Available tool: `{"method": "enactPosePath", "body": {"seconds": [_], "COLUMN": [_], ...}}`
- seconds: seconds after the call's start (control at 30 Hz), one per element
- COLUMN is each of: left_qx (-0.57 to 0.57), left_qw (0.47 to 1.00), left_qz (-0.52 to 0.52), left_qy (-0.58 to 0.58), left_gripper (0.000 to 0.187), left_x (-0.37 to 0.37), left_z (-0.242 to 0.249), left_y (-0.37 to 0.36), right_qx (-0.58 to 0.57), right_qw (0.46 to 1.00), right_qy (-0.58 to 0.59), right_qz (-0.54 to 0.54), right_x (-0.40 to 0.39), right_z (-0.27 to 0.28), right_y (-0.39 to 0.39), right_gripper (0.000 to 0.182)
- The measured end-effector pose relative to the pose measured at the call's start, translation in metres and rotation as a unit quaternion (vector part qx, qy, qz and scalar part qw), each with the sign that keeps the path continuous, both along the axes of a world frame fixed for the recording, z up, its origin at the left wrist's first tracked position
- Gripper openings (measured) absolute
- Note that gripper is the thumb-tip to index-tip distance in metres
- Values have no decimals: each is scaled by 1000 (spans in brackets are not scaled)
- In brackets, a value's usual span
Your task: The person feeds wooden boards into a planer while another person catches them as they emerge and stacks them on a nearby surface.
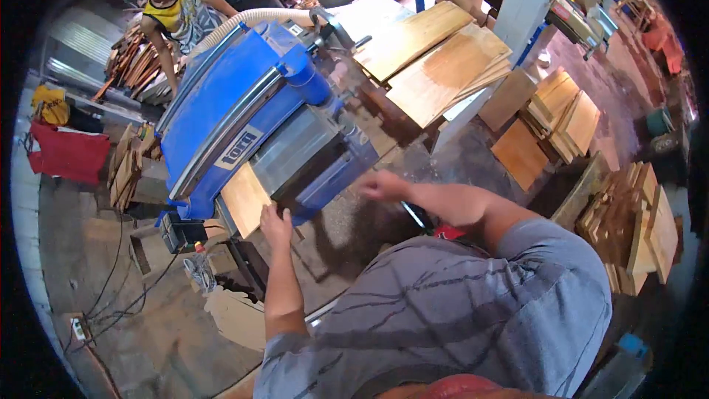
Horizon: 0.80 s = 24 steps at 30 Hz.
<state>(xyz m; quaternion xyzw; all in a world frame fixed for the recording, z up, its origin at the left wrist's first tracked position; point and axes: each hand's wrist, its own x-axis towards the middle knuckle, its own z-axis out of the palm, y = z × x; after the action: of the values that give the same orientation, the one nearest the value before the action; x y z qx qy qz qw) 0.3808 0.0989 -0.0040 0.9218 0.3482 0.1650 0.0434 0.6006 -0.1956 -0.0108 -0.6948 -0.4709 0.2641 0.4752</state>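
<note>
A large blue woodworking machine [229,103] with a "torq" label stands in front of me; it looks like a thickness planer. At its left side a pale wooden board [245,196] lies partly under the machine body. My left hand [276,226] grips the near end of that board, fingers over its edge. Close to the machine's right corner is my right hand [379,186], its fingers curled. Whether anything is inside it is hidden. The board's far part is covered by the machine.
Flat boards [450,66] lie stacked behind the machine. More wood stacks [569,114] and offcuts [635,229] sit to the right. Two people [177,11] are at the back left near a scrap pile [133,59]. Cables [118,310] cross the floor at left.
</note>
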Motion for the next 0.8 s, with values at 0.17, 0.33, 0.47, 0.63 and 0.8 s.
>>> {"method": "enactPosePath", "body": {"seconds": [0.17, 0.33, 0.47, 0.63, 0.8], "left_qx": [-171, -427, -322, -452, -362], "left_qw": [980, 898, 946, 889, 932], "left_qz": [-100, 96, 27, 63, 40], "left_qy": [22, 40, -23, 29, 2], "left_gripper": [28, 20, 19, 18, 20], "left_x": [-29, -60, -82, -152, -59], "left_z": [-30, -11, 44, 61, 91], "left_y": [-115, -248, -305, -300, -275], "right_qx": [182, -51, -3, -3, 66], "right_qw": [882, 793, 761, 759, 790], "right_qy": [99, 395, 549, 522, 570], "right_qz": [-424, -460, -347, -389, -215], "right_x": [107, 195, 217, 216, 192], "right_z": [-66, -168, -182, -169, -118], "right_y": [-46, -96, -90, -86, -140], "right_gripper": [27, 37, 40, 25, 21]}}
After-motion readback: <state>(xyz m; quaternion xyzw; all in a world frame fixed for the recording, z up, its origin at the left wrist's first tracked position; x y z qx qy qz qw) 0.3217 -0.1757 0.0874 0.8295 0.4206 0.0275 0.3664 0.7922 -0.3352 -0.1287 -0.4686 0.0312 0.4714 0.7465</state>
